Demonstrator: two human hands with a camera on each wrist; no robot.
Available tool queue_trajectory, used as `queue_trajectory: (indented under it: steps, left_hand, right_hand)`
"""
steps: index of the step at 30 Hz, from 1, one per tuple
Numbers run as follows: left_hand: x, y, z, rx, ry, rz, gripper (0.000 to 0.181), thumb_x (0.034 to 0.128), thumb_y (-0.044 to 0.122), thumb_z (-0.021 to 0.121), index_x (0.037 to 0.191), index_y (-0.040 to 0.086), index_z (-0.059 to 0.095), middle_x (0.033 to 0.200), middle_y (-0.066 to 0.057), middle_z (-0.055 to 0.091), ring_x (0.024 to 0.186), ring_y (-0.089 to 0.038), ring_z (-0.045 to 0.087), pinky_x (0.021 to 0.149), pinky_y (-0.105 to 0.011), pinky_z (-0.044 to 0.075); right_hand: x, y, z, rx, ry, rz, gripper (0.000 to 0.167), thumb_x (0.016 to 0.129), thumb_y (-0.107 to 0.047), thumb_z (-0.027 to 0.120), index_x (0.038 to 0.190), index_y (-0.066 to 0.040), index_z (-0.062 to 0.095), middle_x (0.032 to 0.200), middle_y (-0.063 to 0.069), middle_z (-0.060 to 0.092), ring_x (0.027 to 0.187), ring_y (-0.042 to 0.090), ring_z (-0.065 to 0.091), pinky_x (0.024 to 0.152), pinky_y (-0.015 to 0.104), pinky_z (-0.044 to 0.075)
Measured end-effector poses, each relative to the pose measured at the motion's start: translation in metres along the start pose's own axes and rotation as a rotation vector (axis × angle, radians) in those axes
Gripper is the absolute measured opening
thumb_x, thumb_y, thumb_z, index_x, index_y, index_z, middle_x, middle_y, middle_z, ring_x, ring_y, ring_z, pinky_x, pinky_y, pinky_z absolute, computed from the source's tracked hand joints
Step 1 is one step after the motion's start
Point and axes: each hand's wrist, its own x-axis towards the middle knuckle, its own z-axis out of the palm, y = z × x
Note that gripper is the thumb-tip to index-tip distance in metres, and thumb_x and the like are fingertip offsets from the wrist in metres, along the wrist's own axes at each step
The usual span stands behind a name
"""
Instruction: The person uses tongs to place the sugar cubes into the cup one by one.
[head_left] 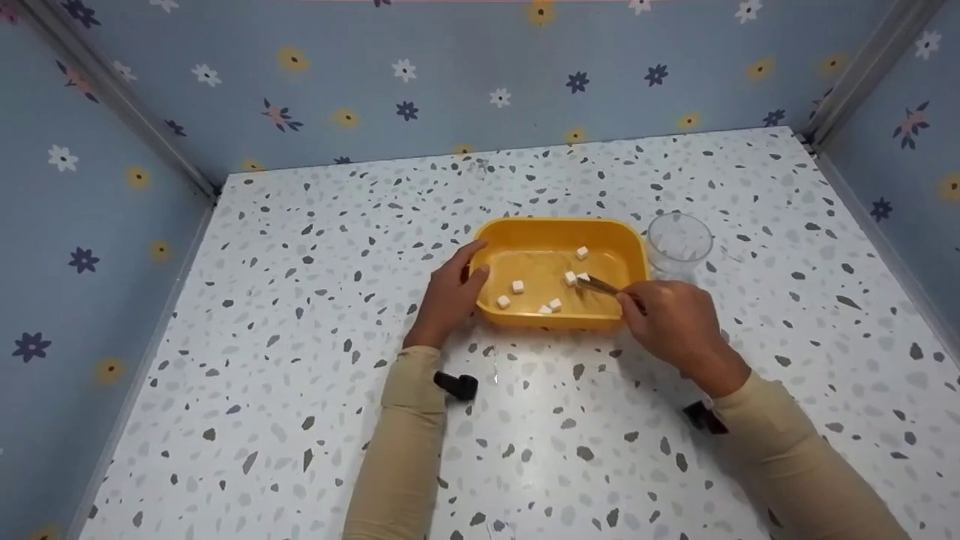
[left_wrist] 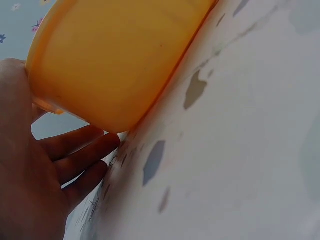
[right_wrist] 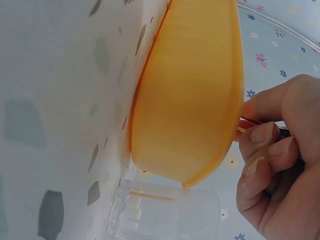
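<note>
Biggest thing on my feed is the terrazzo-pattern tabletop (head_left: 322, 255), with the yellow plastic tray (head_left: 540, 234) sitting flat on it, so I'm using the tray as my landmark. 2 hands at work. The right hand (head_left: 675, 319) is over the tray's front right corner, fingers curled tight around some tweezers. The left hand (head_left: 448, 296) has the tray's left end, thumb over the rim and the other fingers along the outside, so I'd call that a steadying grip. Just beside the tray's right end there's a clear cup (head_left: 679, 244). The tweezers (head_left: 600, 284) reach in over the tray, tips down near its floor, right of the middle.

Smallest stuff: the white cubes (head_left: 570, 278). I count 7 in the tray: 2 by the tips, 1 further back, 2 toward the left and 2 near the front wall. Can't tell if the tips have actually pinched 1.

Progress-wise, my right wrist cam shows a few cubes in the cup (right_wrist: 133, 207), too blurry for me to count. So my guess is it's partway through a tray-to-cup transfer, with those 7 left to go.
</note>
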Motion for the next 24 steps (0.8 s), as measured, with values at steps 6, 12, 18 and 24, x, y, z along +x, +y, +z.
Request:
queue_trajectory:
  steps: [6,12,18,24]
  left_hand:
    - [-0.001,-0.003,0.001,0.003,-0.006,-0.013,0.046,0.1021,0.035,0.052,0.148,0.033,0.049,0.141,0.004,0.056,0.112,-0.012,0.056,0.099,-0.034,0.045]
    - [-0.004,-0.003,0.0,0.005,0.005,0.004,0.046,0.1027,0.033,0.052,0.148,0.03,0.049,0.143,0.004,0.055,0.113,-0.012,0.056,0.1,-0.033,0.045]
    - [-0.002,0.0,0.001,0.011,-0.002,-0.012,0.046,0.102,0.036,0.051,0.148,0.032,0.048,0.143,0.004,0.055,0.113,-0.012,0.056,0.1,-0.033,0.045]
    - [-0.001,0.002,0.001,0.02,0.002,-0.022,0.046,0.1026,0.035,0.051,0.149,0.032,0.048,0.144,0.003,0.054,0.115,-0.012,0.055,0.102,-0.034,0.044]
  right_hand:
    - [-0.003,0.0,-0.002,0.005,0.013,0.023,0.016,0.092,-0.015,0.069,0.087,-0.002,0.077,0.064,0.001,0.064,0.05,0.014,0.051,0.046,0.032,0.042]
    - [-0.001,0.002,-0.008,-0.009,0.062,-0.017,0.016,0.091,-0.014,0.07,0.088,0.0,0.077,0.066,0.004,0.065,0.05,0.016,0.052,0.046,0.033,0.044]
    - [0.0,0.004,-0.016,-0.018,0.098,-0.003,0.015,0.09,-0.012,0.071,0.09,0.002,0.077,0.069,0.007,0.068,0.053,0.019,0.053,0.048,0.036,0.044]
    - [0.001,0.005,-0.019,-0.013,0.108,0.002,0.015,0.091,-0.012,0.07,0.091,0.001,0.078,0.071,0.007,0.07,0.054,0.02,0.056,0.049,0.037,0.046]
